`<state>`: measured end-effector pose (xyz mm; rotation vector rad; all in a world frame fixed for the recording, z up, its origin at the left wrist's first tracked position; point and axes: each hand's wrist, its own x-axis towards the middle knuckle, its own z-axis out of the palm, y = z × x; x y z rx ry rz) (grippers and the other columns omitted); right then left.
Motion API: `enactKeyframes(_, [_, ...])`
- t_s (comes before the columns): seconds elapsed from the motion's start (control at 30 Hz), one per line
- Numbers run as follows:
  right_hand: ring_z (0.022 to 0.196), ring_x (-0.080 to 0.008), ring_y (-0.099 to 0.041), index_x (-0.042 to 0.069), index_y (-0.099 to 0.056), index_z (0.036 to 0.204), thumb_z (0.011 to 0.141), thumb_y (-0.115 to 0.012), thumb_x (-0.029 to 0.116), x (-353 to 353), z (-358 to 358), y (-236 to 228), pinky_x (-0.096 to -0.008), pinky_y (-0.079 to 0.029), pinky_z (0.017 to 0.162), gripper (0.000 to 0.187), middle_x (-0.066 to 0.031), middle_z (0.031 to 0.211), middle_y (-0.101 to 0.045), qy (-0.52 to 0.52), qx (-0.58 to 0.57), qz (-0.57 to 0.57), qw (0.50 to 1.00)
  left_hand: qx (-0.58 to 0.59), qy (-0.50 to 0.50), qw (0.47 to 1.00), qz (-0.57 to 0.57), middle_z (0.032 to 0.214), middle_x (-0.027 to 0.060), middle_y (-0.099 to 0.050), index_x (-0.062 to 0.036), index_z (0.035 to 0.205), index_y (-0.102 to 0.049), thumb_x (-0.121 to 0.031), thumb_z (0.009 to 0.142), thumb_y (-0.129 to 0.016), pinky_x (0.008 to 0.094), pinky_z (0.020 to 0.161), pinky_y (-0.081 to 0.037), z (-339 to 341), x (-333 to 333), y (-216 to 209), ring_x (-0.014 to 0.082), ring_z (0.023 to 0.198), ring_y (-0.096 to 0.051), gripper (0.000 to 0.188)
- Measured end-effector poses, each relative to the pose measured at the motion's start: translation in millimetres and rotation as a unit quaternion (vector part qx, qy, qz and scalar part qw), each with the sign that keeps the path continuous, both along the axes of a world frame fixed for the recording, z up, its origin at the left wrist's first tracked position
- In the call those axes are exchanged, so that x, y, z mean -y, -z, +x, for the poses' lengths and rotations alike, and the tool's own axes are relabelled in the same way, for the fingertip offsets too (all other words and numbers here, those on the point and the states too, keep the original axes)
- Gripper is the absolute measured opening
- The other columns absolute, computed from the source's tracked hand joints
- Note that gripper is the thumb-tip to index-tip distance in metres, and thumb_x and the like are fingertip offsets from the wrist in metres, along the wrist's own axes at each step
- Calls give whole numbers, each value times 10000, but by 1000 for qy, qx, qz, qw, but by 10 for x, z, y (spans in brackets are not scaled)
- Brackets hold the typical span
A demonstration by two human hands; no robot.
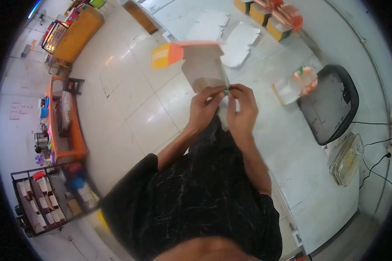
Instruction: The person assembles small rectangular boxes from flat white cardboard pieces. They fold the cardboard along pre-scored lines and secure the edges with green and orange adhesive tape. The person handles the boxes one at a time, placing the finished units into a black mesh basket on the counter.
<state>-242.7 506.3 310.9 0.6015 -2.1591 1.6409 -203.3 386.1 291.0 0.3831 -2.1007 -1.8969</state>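
Note:
In front of me hangs a partly folded cardboard carton point(202, 65), its plain greyish-brown side showing and an orange and yellow flap standing out at the left. My left hand point(202, 108) pinches its near corner between thumb and fingers. Right beside it, my right hand point(243, 108) is closed on the same corner, fingertips almost touching those of the left. Exactly how the small edge between the fingertips is folded is hidden. Both hands are above the table's left edge.
A white table point(287, 156) runs along my right. On it lie flat white card blanks point(241, 43), an orange-and-white carton point(294, 85), a black-rimmed mesh panel point(331, 104) and a plastic-wrapped stack point(346, 160). Folded cartons point(270, 21) stand at the far end. Shelving point(41, 200) is at left.

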Motion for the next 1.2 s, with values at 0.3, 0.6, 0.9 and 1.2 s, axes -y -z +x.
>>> enactKeyframes(0.3, [886, -310, -657, -24, -644, 932, 827, -624, -44, 14, 13, -1, -368, -538, 732, 110, -137, 1017, -633, -15, -6, 7, 1000, -1, 2, 1000, 28, 978, 38, -642, 2, 1118, -667, -10, 931, -605, 251, 851, -448, 33, 28, 78, 108, 920, -570, 197])
enactKeyframes(0.6, [857, -276, -667, -25, -658, 904, 825, -636, -34, 27, -22, 52, -337, -548, 708, 82, -143, 1012, -642, -37, 74, -75, 994, -49, 12, 998, -23, 1004, 36, -615, -1, 1163, -637, -31, 953, -583, 271, 919, -455, -13, 24, 130, 122, 1001, -573, 219])
enactKeyframes(0.9, [873, -244, -680, -59, -657, 918, 862, -628, -12, 77, -36, 82, -325, -582, 737, 79, -153, 1024, -642, -44, 125, -134, 982, -19, -2, 997, 69, 1001, 63, -694, -1, 1129, -670, -80, 932, -616, 256, 787, -505, -31, 21, 53, 131, 917, -639, 219])
enactKeyframes(1.2, [892, -246, -694, -45, -678, 937, 887, -601, -2, -22, -43, 36, -318, -580, 729, 102, -180, 1088, -663, -72, 150, -107, 980, 46, 30, 990, 133, 986, 93, -700, 34, 1090, -682, -111, 913, -659, 286, 757, -574, -43, 73, -77, 138, 883, -652, 230])
